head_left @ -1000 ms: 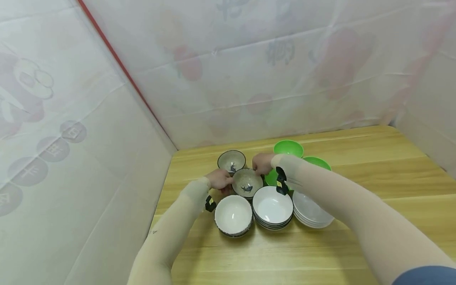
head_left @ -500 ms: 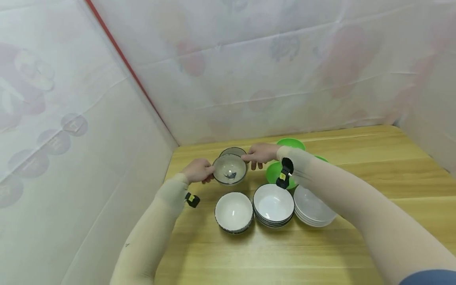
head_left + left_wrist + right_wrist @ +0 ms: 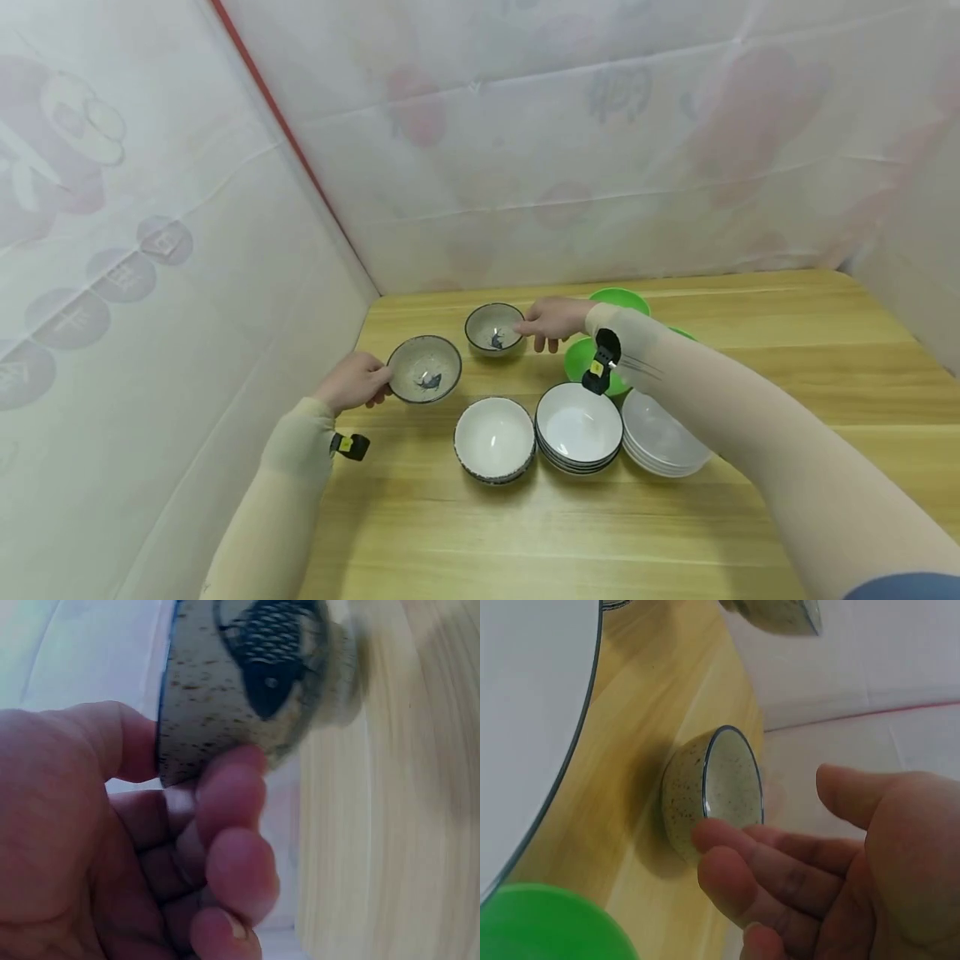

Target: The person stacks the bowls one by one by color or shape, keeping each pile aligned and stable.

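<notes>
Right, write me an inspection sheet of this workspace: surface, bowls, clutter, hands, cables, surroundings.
Surface: wooden table, light grain.
Bowls: larger speckled bowl held; smaller speckled bowl upright on the table.
Clutter: green bowls, dark-rimmed white stack, mottled-rim white stack, frosted stack.
Hands: left hand pinches the larger speckled bowl's rim; right hand holds nothing, contact with the smaller speckled bowl unclear.
Cables: nothing seen.
Surroundings: printed white sheeting, red strip.

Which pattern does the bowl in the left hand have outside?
The brown-speckled bowl carries a dark blue fish motif; the left wrist view shows it best.
</notes>
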